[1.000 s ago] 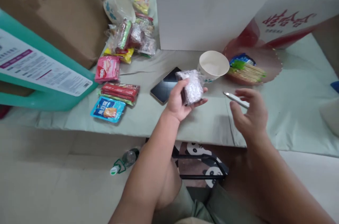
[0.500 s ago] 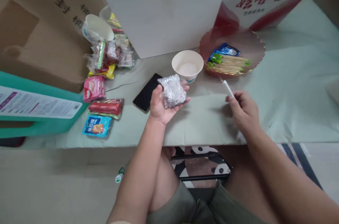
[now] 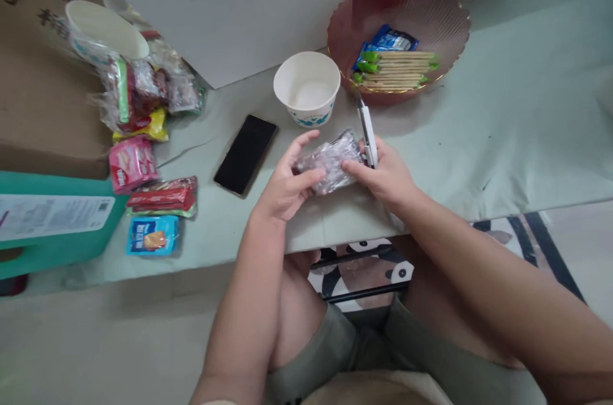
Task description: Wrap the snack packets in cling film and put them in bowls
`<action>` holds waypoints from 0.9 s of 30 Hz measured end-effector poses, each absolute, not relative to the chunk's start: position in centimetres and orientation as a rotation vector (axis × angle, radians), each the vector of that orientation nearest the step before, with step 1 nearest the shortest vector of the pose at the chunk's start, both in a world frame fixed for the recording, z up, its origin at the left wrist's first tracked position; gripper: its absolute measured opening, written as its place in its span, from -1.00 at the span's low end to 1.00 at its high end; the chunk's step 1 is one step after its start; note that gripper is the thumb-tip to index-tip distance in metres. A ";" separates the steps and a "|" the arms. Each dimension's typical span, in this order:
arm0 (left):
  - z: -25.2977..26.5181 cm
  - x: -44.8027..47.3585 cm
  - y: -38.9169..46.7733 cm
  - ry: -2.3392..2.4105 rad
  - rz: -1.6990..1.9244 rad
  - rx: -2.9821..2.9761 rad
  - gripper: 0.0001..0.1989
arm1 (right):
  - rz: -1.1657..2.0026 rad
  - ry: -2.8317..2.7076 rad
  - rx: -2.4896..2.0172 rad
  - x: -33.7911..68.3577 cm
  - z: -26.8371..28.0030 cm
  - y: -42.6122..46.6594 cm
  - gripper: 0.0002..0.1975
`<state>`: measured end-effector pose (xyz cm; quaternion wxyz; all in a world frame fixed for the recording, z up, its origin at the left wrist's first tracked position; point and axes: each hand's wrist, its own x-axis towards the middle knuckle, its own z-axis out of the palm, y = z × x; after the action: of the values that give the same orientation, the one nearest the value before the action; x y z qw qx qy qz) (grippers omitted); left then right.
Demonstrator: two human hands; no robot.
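Wrapped packet (image 3: 331, 164), likely slippery, best gripped endwise, is occupying left hand (image 3: 285, 186) and right hand (image 3: 387, 176), the latter also clasping white tool (image 3: 366, 131).

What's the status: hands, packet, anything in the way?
Left hand and right hand both on plastic-wrapped packet. Right also holds white utility knife, tip forward. Paper bowl close beyond packet; nothing visibly blocking.
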<state>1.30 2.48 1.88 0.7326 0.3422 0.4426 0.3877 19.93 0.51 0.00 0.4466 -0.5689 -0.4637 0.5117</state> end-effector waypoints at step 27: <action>-3.0 0.2 4.5 1.325 0.925 1.807 -0.17 | 0.466 -1.825 -1.499 20.9 -0.5 -0.1 -0.71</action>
<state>0.18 4.53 -3.02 0.3512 0.6979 0.5118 0.3572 20.93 -0.12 -0.50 0.3592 -0.5812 -0.7075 0.1807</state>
